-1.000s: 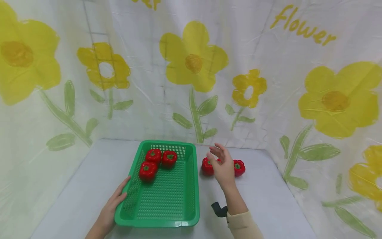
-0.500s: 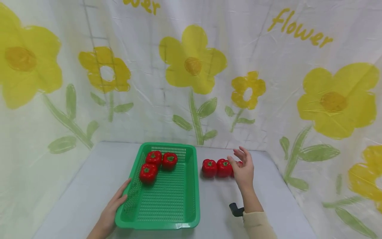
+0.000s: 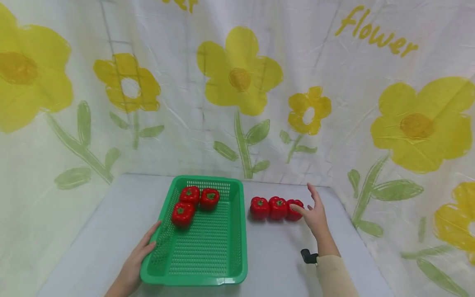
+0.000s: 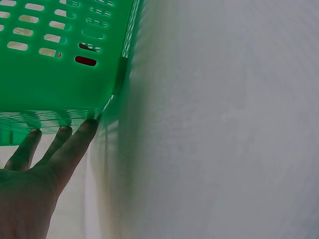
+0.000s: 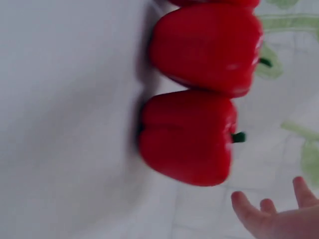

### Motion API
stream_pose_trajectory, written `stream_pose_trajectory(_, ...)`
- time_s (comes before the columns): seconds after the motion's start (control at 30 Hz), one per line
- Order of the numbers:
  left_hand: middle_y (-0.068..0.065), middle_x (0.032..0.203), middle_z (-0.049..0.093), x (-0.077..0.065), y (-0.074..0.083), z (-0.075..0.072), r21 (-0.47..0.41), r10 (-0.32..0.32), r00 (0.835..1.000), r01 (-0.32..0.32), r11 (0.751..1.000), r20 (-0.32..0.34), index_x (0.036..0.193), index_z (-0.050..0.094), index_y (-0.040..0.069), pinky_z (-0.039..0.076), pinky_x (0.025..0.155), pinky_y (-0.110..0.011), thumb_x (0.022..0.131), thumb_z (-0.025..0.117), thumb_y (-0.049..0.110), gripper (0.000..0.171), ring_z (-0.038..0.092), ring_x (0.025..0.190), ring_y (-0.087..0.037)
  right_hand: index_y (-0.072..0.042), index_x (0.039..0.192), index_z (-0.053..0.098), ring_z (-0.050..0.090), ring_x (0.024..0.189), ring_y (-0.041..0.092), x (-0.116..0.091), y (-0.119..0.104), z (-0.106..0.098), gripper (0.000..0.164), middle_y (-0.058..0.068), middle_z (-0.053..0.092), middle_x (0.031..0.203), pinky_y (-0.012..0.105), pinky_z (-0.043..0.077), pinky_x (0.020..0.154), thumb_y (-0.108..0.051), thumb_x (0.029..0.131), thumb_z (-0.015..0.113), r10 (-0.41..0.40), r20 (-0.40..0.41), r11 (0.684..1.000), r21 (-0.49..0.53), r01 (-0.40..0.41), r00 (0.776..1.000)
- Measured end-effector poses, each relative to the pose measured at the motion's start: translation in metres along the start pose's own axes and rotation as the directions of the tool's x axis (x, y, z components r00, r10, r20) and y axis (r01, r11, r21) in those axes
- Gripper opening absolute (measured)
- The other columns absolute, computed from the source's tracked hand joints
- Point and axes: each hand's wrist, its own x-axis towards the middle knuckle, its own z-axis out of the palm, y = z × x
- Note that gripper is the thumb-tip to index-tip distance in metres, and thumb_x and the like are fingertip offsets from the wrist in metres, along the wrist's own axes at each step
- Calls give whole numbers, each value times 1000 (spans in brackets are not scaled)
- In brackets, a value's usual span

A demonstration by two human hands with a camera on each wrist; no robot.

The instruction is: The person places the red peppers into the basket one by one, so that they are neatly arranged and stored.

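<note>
A green plastic basket (image 3: 202, 249) holds three red bell peppers (image 3: 183, 214) in its far left part. My left hand (image 3: 134, 260) rests against the basket's left side; in the left wrist view its straight fingertips touch the perforated wall (image 4: 50, 82). Right of the basket, three more red bell peppers stand in a row: a left one (image 3: 259, 208), a middle one (image 3: 277, 208) and a right one (image 3: 294, 210). My right hand (image 3: 316, 215) is spread beside the right pepper, its thumb overlapping it in the head view. The right wrist view shows nothing between those fingers.
Everything stands on a white-covered table (image 3: 274, 255). A white curtain (image 3: 178, 136) printed with yellow flowers hangs behind it and along both sides. A black wrist mount (image 3: 309, 256) sits at the right sleeve.
My right hand has moved to the right, past the row, uncovering the middle pepper and most of the right one. My left hand stays at the basket's side.
</note>
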Motion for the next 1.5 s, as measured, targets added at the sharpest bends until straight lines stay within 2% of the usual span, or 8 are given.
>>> stream_pose_trajectory(0.1, -3, 171, -1, 0, 0, 1, -10, 3, 1000, -3, 1000, 7, 162, 11, 38, 32, 100, -13, 110, 25, 47, 55, -2, 155, -40, -31, 162, 22, 11, 154, 40, 4, 14, -4, 99, 6, 17, 169, 64, 28, 117, -25, 85, 84, 55, 70, 998, -35, -53, 996)
stream_pose_trajectory(0.3, -3, 171, 0, -1, 1, 1, -3, -8, 1000, 8, 1000, -1, 162, 12, 38, 32, 108, -23, 110, 26, 47, 55, -1, 155, -40, -31, 161, 24, 6, 156, 41, 8, 32, -7, 98, 9, 13, 170, 71, 16, 117, -23, 84, 84, 150, 169, 986, -100, -134, 974)
stream_pose_trajectory(0.43, -2, 171, -1, -2, 2, 0, -13, -11, 1000, 11, 1000, 5, 162, 12, 40, 32, 100, -13, 110, 25, 47, 54, -2, 155, -40, -30, 161, 23, 5, 155, 43, 10, 42, -6, 97, 10, 12, 170, 70, 19, 117, -14, 85, 82, 178, 207, 982, -100, -161, 962)
stream_pose_trajectory(0.63, -3, 171, -2, -2, 1, 1, -32, -6, 1000, 7, 999, 13, 162, 11, 39, 33, 98, -12, 110, 25, 47, 54, -4, 155, -40, -30, 161, 24, 3, 155, 44, 10, 55, -7, 95, 8, 11, 171, 65, 23, 118, -14, 86, 80, 170, 251, 985, -49, -163, 953)
stream_pose_trajectory(0.97, -2, 171, -3, -1, 0, 1, -59, 3, 1000, -2, 998, 19, 162, 12, 39, 32, 101, -12, 110, 26, 46, 54, -4, 155, -37, -23, 159, 34, 20, 151, 49, 10, 68, -8, 86, 12, 20, 168, 57, 29, 118, -7, 87, 79, 181, 283, 983, -19, -184, 942)
stream_pose_trajectory(1.23, -2, 171, -1, -3, -1, 2, -48, -2, 1000, 2, 999, 9, 162, 13, 39, 33, 99, -11, 110, 26, 47, 54, -3, 155, -38, -29, 156, 39, 29, 147, 52, 1, 72, -10, 80, 14, 21, 167, 56, 44, 108, -20, 88, 80, 262, 192, 965, -50, -258, 946)
stream_pose_trajectory(1.37, -1, 171, -1, -3, -1, 2, -49, 4, 1000, -4, 999, 11, 162, 13, 40, 31, 100, -11, 110, 26, 46, 53, 4, 154, -14, -29, 156, 39, 26, 148, 51, -4, 73, -12, 78, 13, 21, 167, 54, 45, 106, -22, 89, 79, 265, 171, 964, -29, -264, 949)
stream_pose_trajectory(1.5, -1, 171, -1, -3, -2, 1, -54, 16, 1000, -15, 998, 18, 162, 13, 40, 31, 101, -11, 110, 26, 46, 53, 15, 135, 18, -31, 155, 40, 25, 149, 49, -6, 71, -14, 78, 10, 23, 167, 52, 45, 107, -28, 88, 80, 257, 149, 966, -31, -255, 955)
